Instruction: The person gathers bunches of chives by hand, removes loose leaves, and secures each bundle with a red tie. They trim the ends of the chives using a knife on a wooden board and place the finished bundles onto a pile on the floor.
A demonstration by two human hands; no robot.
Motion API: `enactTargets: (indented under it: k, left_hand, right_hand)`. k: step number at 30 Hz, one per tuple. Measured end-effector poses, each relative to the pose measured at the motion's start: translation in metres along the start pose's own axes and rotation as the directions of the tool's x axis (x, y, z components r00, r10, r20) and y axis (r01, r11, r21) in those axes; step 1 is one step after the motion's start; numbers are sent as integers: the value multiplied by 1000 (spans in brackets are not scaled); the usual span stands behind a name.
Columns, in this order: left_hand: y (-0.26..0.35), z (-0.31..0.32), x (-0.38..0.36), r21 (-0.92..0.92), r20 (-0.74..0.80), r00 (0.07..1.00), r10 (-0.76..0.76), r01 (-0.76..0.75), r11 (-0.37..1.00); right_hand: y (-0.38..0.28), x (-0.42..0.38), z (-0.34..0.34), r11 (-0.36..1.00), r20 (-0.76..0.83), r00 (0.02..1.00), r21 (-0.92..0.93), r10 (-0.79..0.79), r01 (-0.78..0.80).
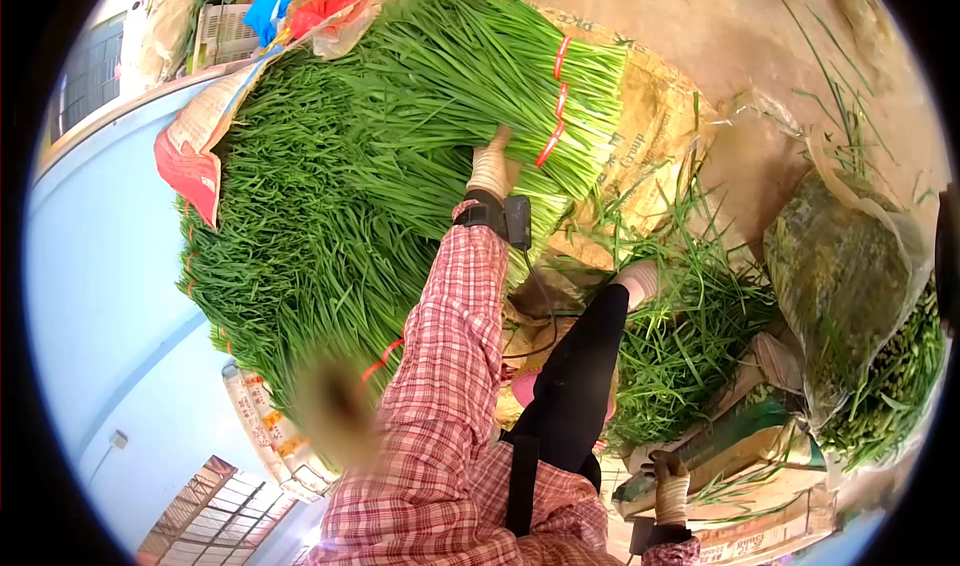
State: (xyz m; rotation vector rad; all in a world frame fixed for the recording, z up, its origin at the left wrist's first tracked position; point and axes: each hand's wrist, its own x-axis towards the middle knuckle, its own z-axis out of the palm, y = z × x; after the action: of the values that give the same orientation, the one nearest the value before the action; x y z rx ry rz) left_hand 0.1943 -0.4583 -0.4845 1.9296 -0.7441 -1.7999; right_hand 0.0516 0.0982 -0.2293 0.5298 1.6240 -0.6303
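My left hand [492, 166], in a light glove with a dark strap at the wrist, reaches into a large pile of long green leaves [430, 86]. Its fingers are partly hidden among the leaves near the pale stems, so its grip is unclear. Red bands [561, 101] go round the stem end of the top bunches. Low on the right, my right hand [668, 486] is gloved, with dark fingers apart and nothing visible in them, beside a cardboard box [765, 536].
A yellow woven sack [655, 116] lies under the stems. Loose leaves [690, 346] are scattered beside my leg [570, 386]. A clear plastic bag of greens [835, 266] stands at the right. A blue wall [100, 256] borders the pile at the left.
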Motion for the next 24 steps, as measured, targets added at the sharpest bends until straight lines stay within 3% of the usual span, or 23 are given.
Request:
enactTargets:
  k: [1,3,4,6,7,8,9,10,11,12,13,14,15,18,20,24]
  left_hand:
    - [-4,-8,7,5,1,1000,10,-10,1000]
    - [-3,-22,17,-364,75,962,-262,271,891]
    - [-2,-29,12,-361,71,963,-258,267,894]
    - [17,-34,-27,-204,163,949,-270,301,932]
    - [34,-35,-52,-155,127,944,-304,322,934]
    - [34,-54,-59,324,309,950,-36,-70,944]
    - [32,-43,-73,518,163,971,177,-237,822]
    - [42,-24,-92,705,63,908,413,-334,626]
    - [56,-3,-111,962,266,804,531,-253,-100]
    - [59,15,-115,962,266,805,530,-253,-98]
    - [60,33,-112,837,519,743,422,-341,-428]
    - [59,45,-103,597,713,662,231,-400,-695]
    - [59,51,-90,590,720,657,223,-409,-696]
    - [55,69,-52,262,795,600,-85,-466,-845]
    - [57,68,-45,256,774,610,-171,-548,-796]
    - [61,43,-43,306,863,501,-61,-616,-725]
  right_hand:
    - [5,2,-2,1000,8,1000,-10,0,0]
    - [11,3,0,999,9,1000,36,-12,12]
    - [13,2,-1,998,3,1000,67,-16,15]
    - [17,5,0,998,8,1000,56,-5,4]
    - [21,6,1,997,6,999,68,36,-37]
    - [28,4,0,993,-8,997,84,79,-78]
    - [39,8,-3,994,10,997,68,82,-82]
    - [45,9,0,993,0,996,79,86,-86]
    - [48,10,2,993,-2,996,77,92,-92]
    - [49,13,2,993,-1,995,71,95,-95]
    - [50,15,2,989,11,993,78,122,-122]
    - [49,17,4,989,8,992,83,124,-125]
    - [46,17,7,989,10,993,93,116,-116]
    - [41,16,12,988,6,993,104,116,-116]
    - [42,18,17,988,15,997,140,70,-71]
    - [44,20,24,974,-25,993,196,119,-112]
